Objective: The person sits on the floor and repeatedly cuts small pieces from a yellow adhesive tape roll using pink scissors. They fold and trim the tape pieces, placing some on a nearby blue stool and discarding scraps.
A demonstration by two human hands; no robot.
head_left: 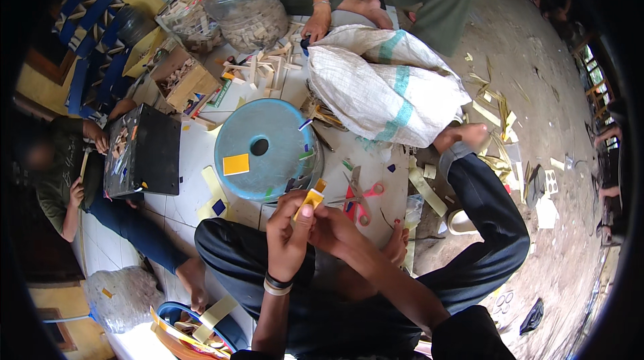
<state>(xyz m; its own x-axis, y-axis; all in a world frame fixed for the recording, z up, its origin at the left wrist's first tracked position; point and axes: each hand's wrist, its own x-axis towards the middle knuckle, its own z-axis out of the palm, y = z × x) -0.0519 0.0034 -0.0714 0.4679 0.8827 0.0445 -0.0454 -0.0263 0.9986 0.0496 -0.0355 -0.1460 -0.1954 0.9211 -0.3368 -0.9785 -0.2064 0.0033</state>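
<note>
My left hand (288, 236) and my right hand (333, 231) meet in front of me, fingers closed. Between them is a small yellow piece with a white edge (310, 201), which looks like folded card or a small wrapped block. My left thumb presses on its face; the right fingers are partly hidden behind it. Just beyond stands a round blue plastic stool (282, 125) with a hole in its top. A flat yellow square (235, 164) lies on the stool. Right of my hands, scissors with pink-red handles (365, 202) rest on the tiles.
A white sack with green stripes (382, 85) lies ahead, beside another person's hand (318, 23). Small wood pieces fill a clear bag (251, 14) and a wooden box (184, 81). Someone sits left at a black box (154, 152). A blue tub (235, 333) holds strips.
</note>
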